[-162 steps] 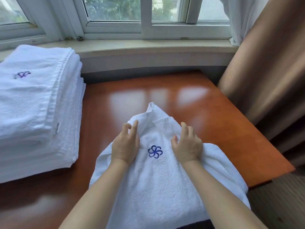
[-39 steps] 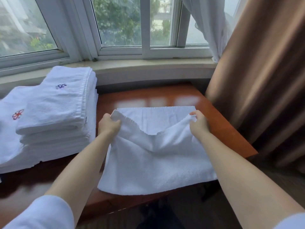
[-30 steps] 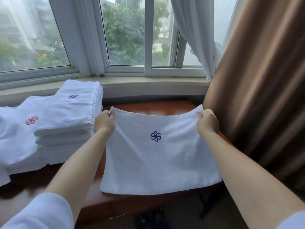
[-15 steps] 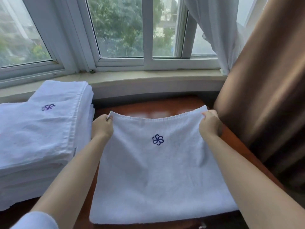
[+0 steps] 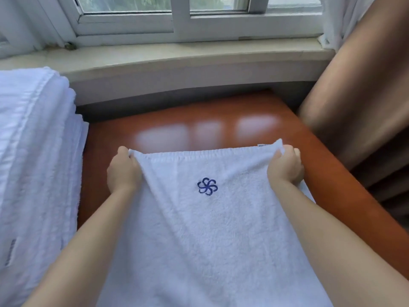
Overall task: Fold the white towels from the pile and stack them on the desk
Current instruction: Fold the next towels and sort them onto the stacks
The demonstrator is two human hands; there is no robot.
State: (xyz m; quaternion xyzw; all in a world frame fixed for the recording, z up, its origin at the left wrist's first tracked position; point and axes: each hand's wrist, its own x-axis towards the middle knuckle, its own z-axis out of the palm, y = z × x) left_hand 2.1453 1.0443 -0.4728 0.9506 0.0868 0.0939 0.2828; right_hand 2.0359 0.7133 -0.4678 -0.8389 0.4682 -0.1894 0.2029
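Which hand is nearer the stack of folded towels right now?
Left. The left hand grips the towel corner just beside the stack of folded towels; the right hand grips the far corner.

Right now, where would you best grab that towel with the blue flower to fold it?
By its two far corners, from the near side. The towel lies flat on the desk, hem stretched straight; the left hand and right hand already pinch those corners.

White towel point(image 5: 212, 240), blue pinwheel-flower emblem point(image 5: 207, 186) embroidered. Stacked towels point(image 5: 33, 162) white. Bench point(image 5: 221, 120) glossy reddish-brown. Curtain point(image 5: 365, 96) brown; window frame point(image 5: 181, 25) white.
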